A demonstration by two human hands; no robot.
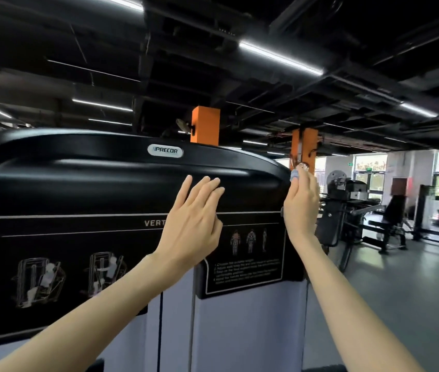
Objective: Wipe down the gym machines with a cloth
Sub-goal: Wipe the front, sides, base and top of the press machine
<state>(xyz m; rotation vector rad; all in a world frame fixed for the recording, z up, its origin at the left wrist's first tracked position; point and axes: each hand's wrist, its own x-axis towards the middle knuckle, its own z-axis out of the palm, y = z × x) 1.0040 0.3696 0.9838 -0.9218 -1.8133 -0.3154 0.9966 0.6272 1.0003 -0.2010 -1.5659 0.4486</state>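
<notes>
A black Precor machine shroud (pixel 79 178) with an instruction placard fills the left and middle of the head view. My left hand (pixel 194 218) is raised in front of its upper panel, fingers straight and together, fingertips near or on the black surface. My right hand (pixel 301 205) is at the shroud's right edge and grips a small bunched pale blue cloth (pixel 294 175), which pokes out above the fingers against the machine's corner. Most of the cloth is hidden inside the hand.
A white weight-stack cover (pixel 239 331) sits below the placard. Orange pillars (pixel 205 124) rise behind the machine. More gym machines and benches (pixel 352 210) stand to the right on a grey floor (pixel 400 291), with windows beyond.
</notes>
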